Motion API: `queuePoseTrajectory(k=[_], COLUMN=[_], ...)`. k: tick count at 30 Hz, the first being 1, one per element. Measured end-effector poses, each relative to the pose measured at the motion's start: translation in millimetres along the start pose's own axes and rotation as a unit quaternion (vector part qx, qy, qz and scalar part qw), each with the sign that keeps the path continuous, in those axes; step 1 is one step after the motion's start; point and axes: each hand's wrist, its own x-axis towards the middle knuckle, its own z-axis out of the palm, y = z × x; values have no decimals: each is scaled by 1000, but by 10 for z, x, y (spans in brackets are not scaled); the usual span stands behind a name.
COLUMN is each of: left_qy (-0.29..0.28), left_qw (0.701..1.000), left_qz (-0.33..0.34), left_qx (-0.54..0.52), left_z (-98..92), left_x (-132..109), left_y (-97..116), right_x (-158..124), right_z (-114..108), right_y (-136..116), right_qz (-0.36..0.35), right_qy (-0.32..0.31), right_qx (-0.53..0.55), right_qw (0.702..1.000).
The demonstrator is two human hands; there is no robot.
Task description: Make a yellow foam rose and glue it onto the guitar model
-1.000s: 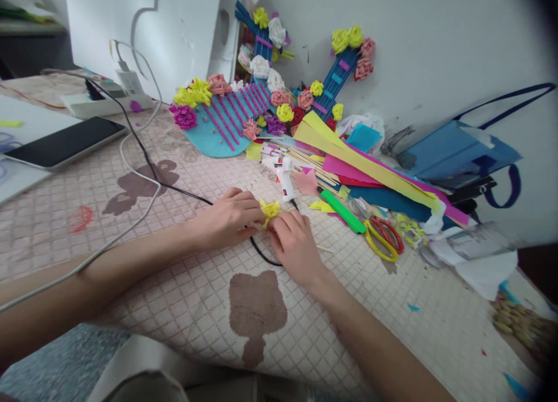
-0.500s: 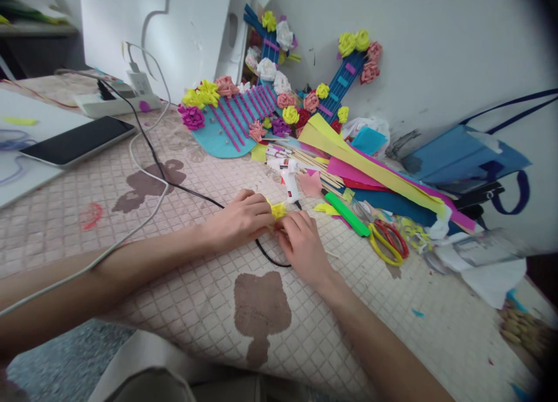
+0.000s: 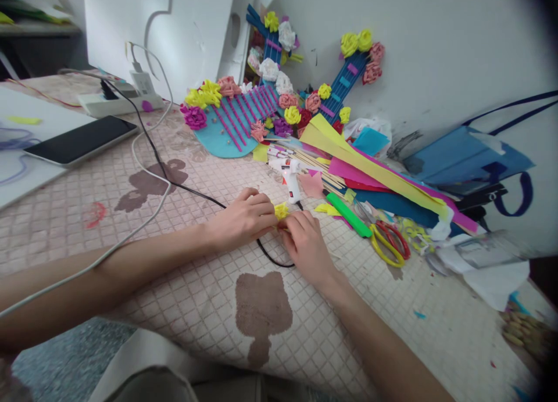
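A small, crumpled yellow paper piece (image 3: 281, 211) is pinched in the grip of the left hand (image 3: 247, 219) and the right hand (image 3: 307, 242), between the near and far edges of the table (image 3: 329, 338). Just beyond, a white plastic glue gun (image 3: 292, 181) is laid.

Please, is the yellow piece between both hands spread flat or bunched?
Bunched: the yellow piece shows crumpled folds between the left hand and the right hand; the rest is hidden.

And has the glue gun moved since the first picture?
No. Judged against the near brown patch on the cloth, the glue gun keeps its place, beside the pink paper; only the view has shifted.
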Motion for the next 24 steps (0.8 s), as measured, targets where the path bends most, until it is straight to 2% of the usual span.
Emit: queuePoseTrajectory(k=[13, 24], left_qy=[-6, -7], left_qw=[999, 998], left_qz=[-23, -42], left_qx=[-21, -42], left_z=[13, 72], left_x=[3, -21], left_y=[26, -14], right_x=[-29, -20], right_z=[-20, 24], right_y=[54, 45], right_qz=[-5, -15], right_qy=[15, 27], right_qx=[25, -21], right_qw=[1000, 999])
